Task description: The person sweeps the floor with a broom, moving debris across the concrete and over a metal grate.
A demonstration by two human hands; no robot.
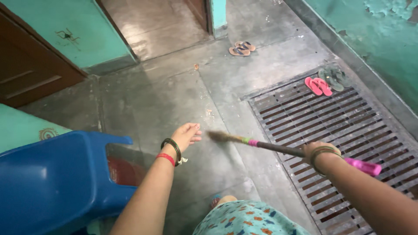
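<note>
A blurred straw broom with a dark shaft and pink handle end [278,148] sweeps low over the grey concrete floor [174,100] beside a metal drain grate [348,126]. Left hand [187,134] hangs loose-fingered, holding nothing; right hand [320,152], partly hidden behind its bangled wrist, grasps the shaft.

Left hand [187,135] open, right hand [315,150] clenched

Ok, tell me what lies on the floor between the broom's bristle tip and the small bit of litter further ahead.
Nothing visible. The right hand grips the broom, bristles blurred over bare grey floor. The litter lies ahead on open floor; the sandals and the grate sit off to the side. The left hand hangs empty nearby.
</note>
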